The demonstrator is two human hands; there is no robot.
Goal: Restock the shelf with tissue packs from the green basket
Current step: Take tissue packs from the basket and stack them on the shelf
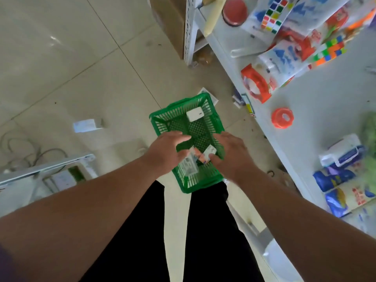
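Down between two black-trousered legs (205, 231), both forearms reach into a green basket (162, 119) that sits on the pale tiled floor (61, 68). Left hand (166, 151) curls its fingers round a small tissue pack (190, 165), a clear-wrapped packet with printed label. Right hand (232, 153) pinches a second tissue pack (206, 154), white with an orange patch; the two packs touch, blurred by motion. At the basket's far end lies a third, plain white pack (194, 115), apart from the hands. Three packs show in the basket. To the right runs the white shelf (317, 94), just beside the basket, carrying an orange lid (282, 117), blue-and-white bags (341, 190), and two colour cubes (271, 13). On the floor to the left lies a small white box (84, 125).
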